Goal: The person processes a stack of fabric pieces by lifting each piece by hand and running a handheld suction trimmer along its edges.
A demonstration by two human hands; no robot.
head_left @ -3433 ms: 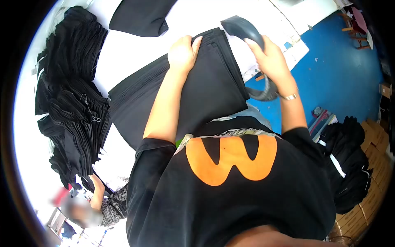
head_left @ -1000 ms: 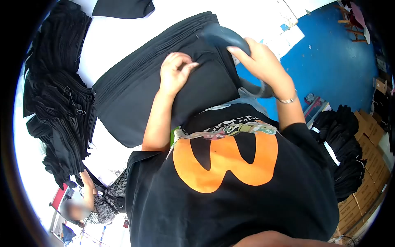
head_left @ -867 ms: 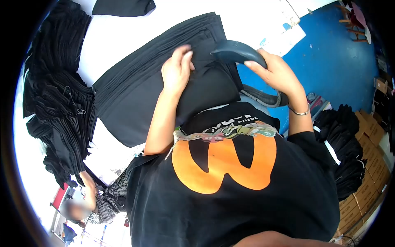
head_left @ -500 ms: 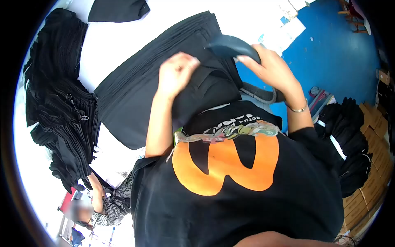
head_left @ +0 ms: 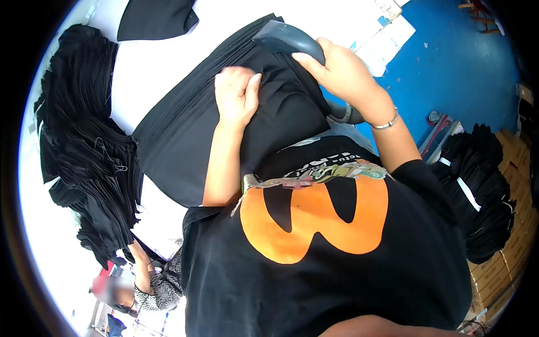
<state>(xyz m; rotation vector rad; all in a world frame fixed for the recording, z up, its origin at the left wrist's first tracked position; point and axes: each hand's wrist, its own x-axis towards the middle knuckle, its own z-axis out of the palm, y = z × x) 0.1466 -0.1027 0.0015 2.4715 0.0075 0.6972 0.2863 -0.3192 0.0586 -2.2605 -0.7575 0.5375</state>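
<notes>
A fanned pile of black cloth pieces [head_left: 185,146] lies in front of me on the white table [head_left: 224,14]. Over its middle is my left hand [head_left: 237,98], fingers curled in and slightly blurred; whatever they pinch is hidden. My right hand [head_left: 345,70] is wrapped round a dark, smooth, curved tool [head_left: 289,42]. The tool's tip is over the pile's upper right part, and a ribbed grey hose [head_left: 343,113] shows below that hand. The top cloth is wrinkled to the right of my left hand.
Tall stacks of black cloth [head_left: 84,112] stand at the left. Another black piece [head_left: 154,19] lies at the top. Lower left, a co-worker's arm [head_left: 141,267] reaches toward the stacks. Right: tied black bundles [head_left: 477,185], cardboard boxes [head_left: 505,247], blue floor [head_left: 449,73].
Since the earliest frame my left hand has left the pile's top edge for its middle. The tool has come leftward over the cloth, and the top layer has become wrinkled.
</notes>
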